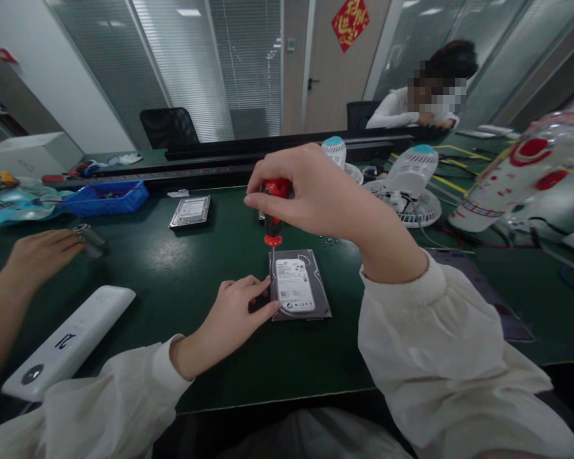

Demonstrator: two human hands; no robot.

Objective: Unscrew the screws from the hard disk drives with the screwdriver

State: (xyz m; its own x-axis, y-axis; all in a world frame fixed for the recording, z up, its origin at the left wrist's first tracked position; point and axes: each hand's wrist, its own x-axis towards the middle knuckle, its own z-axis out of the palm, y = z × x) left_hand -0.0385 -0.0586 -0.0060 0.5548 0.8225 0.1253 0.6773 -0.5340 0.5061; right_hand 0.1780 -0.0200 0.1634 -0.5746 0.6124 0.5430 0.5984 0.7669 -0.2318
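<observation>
Driver [273, 227] gripped by R hand [310, 185]; HDD [294, 285] steadied by spread L hand [236, 306]; screw-turning prob. underway, firm upright pressure needed next

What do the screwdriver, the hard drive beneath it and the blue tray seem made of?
Screwdriver: red and black handle, probably plastic, given its slight gloss; thin shaft, likely steel.
Hard drive: grey casing, apparently metal, with a dull sheen; matte white label, perhaps paper.
Blue tray: likely moulded plastic, from its even colour.
</observation>
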